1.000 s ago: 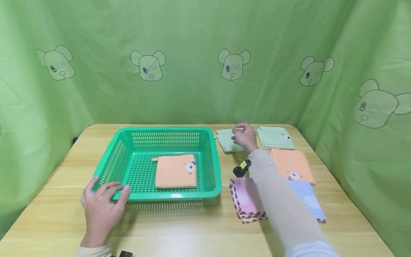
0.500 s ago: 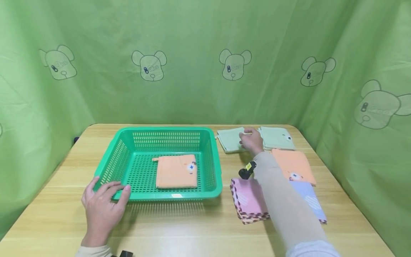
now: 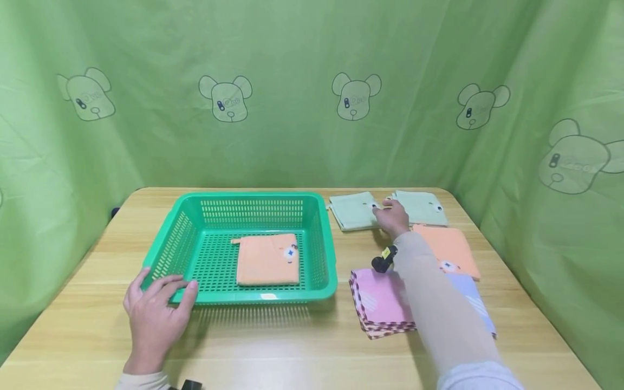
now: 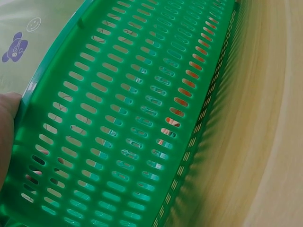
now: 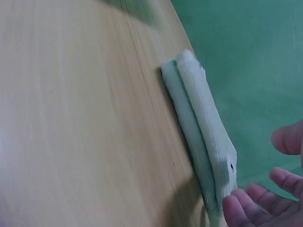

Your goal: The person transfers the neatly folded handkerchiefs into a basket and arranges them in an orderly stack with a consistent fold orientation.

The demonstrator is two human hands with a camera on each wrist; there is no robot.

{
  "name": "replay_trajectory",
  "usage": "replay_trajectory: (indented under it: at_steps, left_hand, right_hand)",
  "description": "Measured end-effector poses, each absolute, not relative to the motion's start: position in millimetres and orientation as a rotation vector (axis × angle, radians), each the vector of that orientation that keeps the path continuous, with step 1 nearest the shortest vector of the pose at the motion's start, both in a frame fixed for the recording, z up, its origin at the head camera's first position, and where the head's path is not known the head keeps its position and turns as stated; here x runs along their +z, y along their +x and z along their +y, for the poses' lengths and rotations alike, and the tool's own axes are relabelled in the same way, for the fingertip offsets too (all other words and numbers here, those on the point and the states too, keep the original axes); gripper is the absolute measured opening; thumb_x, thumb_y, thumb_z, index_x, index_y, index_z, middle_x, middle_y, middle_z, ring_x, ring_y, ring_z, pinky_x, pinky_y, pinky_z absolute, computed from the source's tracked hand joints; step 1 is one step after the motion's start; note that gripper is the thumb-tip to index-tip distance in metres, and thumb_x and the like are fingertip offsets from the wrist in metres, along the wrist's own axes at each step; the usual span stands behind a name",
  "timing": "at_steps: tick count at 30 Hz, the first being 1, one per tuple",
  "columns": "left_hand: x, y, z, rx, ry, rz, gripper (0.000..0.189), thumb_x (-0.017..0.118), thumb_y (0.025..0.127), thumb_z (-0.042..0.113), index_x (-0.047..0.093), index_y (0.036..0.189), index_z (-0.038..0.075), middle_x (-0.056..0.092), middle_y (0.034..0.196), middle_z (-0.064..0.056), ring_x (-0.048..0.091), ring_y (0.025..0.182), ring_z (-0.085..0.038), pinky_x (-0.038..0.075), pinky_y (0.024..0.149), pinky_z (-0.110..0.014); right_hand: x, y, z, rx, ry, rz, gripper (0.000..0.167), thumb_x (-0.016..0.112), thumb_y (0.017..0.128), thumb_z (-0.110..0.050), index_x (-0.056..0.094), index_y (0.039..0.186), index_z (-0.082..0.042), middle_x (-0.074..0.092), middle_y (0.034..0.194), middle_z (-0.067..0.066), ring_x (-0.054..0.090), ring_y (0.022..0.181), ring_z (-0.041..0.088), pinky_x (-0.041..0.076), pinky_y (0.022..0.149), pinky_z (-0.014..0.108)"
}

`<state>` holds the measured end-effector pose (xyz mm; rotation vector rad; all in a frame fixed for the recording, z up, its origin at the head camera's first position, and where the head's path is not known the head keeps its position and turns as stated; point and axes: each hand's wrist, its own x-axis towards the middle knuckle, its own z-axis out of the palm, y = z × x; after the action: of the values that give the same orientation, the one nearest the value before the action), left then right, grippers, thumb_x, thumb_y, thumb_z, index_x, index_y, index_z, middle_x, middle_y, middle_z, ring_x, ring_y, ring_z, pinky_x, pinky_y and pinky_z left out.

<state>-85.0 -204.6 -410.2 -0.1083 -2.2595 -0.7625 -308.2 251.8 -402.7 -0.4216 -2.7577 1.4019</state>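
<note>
Clock positions per head view, 12 at the far edge.

Basket (image 3: 214, 298): one, green plastic, rectangular, slotted walls; standing upright on the wood-grain surface (image 3: 263, 346), 10 o'clock.

Left hand (image 3: 155, 319): at the basket's 7 o'clock corner. Fingers apart, resting over the rim, thumb over the near edge.

Peach cloth (image 3: 263, 262): one, folded square, bear face at its 3 o'clock side, small loop at its 10 o'clock corner; lying flat inside the basket, toward 3 o'clock of the floor.

Pale-green cloth (image 3: 352, 213): one, folded, eye mark at its 3 o'clock end; on the surface, just outside the basket's 2 o'clock corner.

Right hand (image 3: 392, 218): at the 4 o'clock end of that cloth. Thumb and fingers apart in the right wrist view; whether fingertips touch the fabric, cannot tell.

Second pale-green cloth (image 3: 421, 208): folded, at 3 o'clock from the first, partly behind the right hand.

Second peach cloth (image 3: 450, 246): folded, 5 o'clock from the second pale-green cloth.

Pink cloth (image 3: 380, 295): folded, checked edging, 4 o'clock from the basket.

Blue cloth (image 3: 474, 297): at 3 o'clock from the pink; partly hidden by the beige sleeve (image 3: 441, 309).

Curtain (image 3: 292, 151): green, bear-head prints, beyond the surface at 12 o'clock.
</note>
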Motion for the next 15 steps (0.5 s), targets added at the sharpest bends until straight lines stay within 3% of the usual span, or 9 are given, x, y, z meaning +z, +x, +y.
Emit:
replay_trajectory:
  at_steps: [8, 15]
  left_hand:
    - [-411.2, -84.3, -204.3, -0.766, -0.115, -2.244, 0.03, 0.066, 0.082, 0.029, 0.072, 0.079, 0.0, 0.07, 0.093, -0.019, 0.036, 0.126, -0.052, 0.017, 0.101, -0.066]
    - [-411.6, -86.2, -204.4, -0.76, -0.128, -2.229, 0.031, 0.066, 0.082, 0.03, 0.072, 0.077, 0.0, 0.07, 0.091, -0.019, 0.037, 0.125, -0.052, 0.017, 0.101, -0.066]
  right_hand:
    - [-403.9, -308.7, 258.8, 1.453, -0.454, -2.781, 0.064, 0.054, 0.095, -0.028, 0.029, 0.149, -0.003, 0.038, 0.145, 0.026, 0.044, 0.124, 0.042, 0.039, 0.101, 0.05]
    - [-403.8, -310.2, 260.1, 1.532, -0.525, -2.773, 0.062, 0.054, 0.095, -0.029, 0.032, 0.148, -0.005, 0.038, 0.145, 0.024, 0.053, 0.102, 0.033, 0.048, 0.084, 0.04]
